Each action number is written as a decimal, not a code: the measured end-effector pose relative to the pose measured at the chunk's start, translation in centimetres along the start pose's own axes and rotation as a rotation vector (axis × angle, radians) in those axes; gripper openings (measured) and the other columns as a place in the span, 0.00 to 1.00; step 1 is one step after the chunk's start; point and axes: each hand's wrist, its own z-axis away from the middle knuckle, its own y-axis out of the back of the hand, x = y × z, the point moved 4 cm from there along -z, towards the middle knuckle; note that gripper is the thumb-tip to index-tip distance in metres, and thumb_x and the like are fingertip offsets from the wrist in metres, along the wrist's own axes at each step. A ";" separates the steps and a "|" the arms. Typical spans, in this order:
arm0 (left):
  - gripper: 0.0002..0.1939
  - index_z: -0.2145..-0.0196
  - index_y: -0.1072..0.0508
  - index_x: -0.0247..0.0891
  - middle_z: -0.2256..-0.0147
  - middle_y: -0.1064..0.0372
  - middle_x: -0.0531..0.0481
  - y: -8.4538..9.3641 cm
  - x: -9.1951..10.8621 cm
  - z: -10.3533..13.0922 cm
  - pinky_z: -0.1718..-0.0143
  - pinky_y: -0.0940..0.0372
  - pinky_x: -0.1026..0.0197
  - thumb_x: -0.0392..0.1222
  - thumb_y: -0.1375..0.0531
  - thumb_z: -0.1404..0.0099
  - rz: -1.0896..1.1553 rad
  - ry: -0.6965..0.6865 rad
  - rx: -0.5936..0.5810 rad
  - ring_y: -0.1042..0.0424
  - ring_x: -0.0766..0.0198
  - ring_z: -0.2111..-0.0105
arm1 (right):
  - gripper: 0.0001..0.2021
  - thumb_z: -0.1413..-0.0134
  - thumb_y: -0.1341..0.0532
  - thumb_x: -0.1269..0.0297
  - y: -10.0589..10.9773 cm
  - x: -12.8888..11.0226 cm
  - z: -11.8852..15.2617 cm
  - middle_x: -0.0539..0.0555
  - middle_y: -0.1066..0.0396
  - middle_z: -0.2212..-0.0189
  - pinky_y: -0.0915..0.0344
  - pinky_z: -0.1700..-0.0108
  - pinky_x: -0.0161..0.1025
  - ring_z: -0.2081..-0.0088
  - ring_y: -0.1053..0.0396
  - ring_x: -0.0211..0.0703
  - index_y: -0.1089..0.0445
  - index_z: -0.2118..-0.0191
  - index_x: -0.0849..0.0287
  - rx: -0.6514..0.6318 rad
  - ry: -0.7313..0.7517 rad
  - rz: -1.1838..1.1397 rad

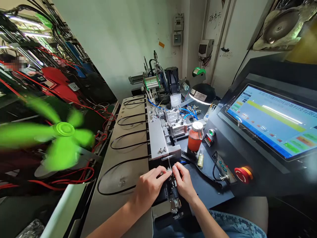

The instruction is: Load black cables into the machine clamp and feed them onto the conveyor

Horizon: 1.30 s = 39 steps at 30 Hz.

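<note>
My left hand [151, 183] is at the front end of a metal rail [157, 137], its thumb and fingers pinched together near a small fixture. My right hand [183, 181] is close beside it on the right, also pinched over the fixture. What the fingertips hold is too small to make out. Black cable loops [116, 168] lie on the beige plate [126, 132] to the left, their ends at the rail. Below and between the hands sits a metal mechanism [175, 205].
A green fan [64, 129] spins at the left. An orange-red bottle [194, 140] stands right of the rail, near a small yellow roll [200, 160]. At the right are a touchscreen [272, 119] and a red button [241, 175]. Pneumatic cylinders [177, 124] and a wire spool [152, 82] are further back.
</note>
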 end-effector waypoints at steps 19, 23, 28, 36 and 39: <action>0.08 0.64 0.30 0.40 0.67 0.31 0.51 0.2 -1.2 -0.1 0.66 0.37 0.62 0.34 0.48 0.32 -0.023 0.097 -0.158 0.32 0.62 0.67 | 0.13 0.39 0.50 0.73 2.1 -2.7 1.3 0.56 0.28 0.66 0.34 0.61 0.41 0.63 0.32 0.44 0.30 0.57 0.57 -0.008 0.268 0.302; 0.09 0.65 0.29 0.40 0.67 0.32 0.51 0.4 -1.2 -0.3 0.66 0.38 0.63 0.35 0.48 0.32 -0.007 0.100 -0.166 0.32 0.63 0.68 | 0.12 0.40 0.50 0.74 2.7 -2.6 1.9 0.56 0.28 0.69 0.34 0.64 0.41 0.66 0.31 0.44 0.30 0.62 0.58 0.050 0.255 0.333; 0.09 0.65 0.29 0.39 0.67 0.32 0.52 0.6 -1.1 -0.4 0.67 0.38 0.63 0.34 0.48 0.32 0.006 0.111 -0.183 0.33 0.64 0.68 | 0.10 0.40 0.50 0.74 2.6 -3.0 2.0 0.55 0.29 0.71 0.35 0.66 0.40 0.68 0.32 0.44 0.32 0.64 0.58 -0.008 0.243 0.363; 0.08 0.69 0.30 0.38 0.68 0.33 0.51 1.0 -1.3 -0.2 0.68 0.39 0.63 0.34 0.47 0.33 -0.069 0.103 -0.199 0.33 0.64 0.68 | 0.10 0.40 0.50 0.73 3.4 -3.7 2.5 0.55 0.29 0.72 0.33 0.67 0.40 0.69 0.29 0.45 0.31 0.63 0.59 0.109 0.283 0.430; 0.06 0.69 0.30 0.38 0.68 0.33 0.52 1.1 -1.0 -0.2 0.67 0.38 0.63 0.35 0.45 0.34 -0.080 0.107 -0.220 0.33 0.64 0.67 | 0.10 0.39 0.48 0.71 4.5 -3.6 3.2 0.55 0.27 0.71 0.32 0.67 0.37 0.71 0.28 0.43 0.30 0.57 0.58 0.185 0.306 0.426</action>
